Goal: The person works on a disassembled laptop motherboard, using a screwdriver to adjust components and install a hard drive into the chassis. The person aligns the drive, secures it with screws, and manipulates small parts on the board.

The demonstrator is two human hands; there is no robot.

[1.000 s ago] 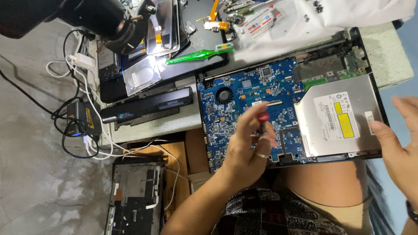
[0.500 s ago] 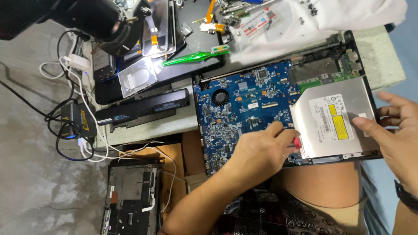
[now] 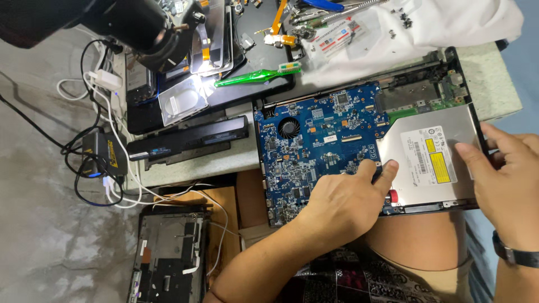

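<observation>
the left hand point(image 3: 342, 205) lies flat on the blue circuit board point(image 3: 314, 146), with its fingers spread a little apart and holding nothing. two fingertips point(image 3: 387, 168) touch the left edge of the silver disc drive point(image 3: 432, 168). a small red knob point(image 3: 393, 196) peeks out just under this hand.

the right hand point(image 3: 505, 179) rests on the right end of the disc drive. its fingers are loosely apart and press on the flat metal top, not closed around it. there is a dark watch band point(image 3: 514, 255) on that wrist.

the disc drive is a flat, shiny, gray metal box with one white label and two yellow stickers. it sits in the right part of the open black laptop shell point(image 3: 466, 73), beside the board. the shell rests partly on the person's lap and partly on the table edge.

the board is bumpy with tiny parts and has one round black fan point(image 3: 289, 128).

on the rough gray table point(image 3: 224, 160) lie one long black battery point(image 3: 188, 140), one green toothbrush point(image 3: 255, 76) and one clear plastic box point(image 3: 179, 101), lit up bright; i cannot tell what is in it. a white cloth point(image 3: 449, 22) holds a few small screws. black and white cables point(image 3: 95, 146) hang off the left side.
</observation>
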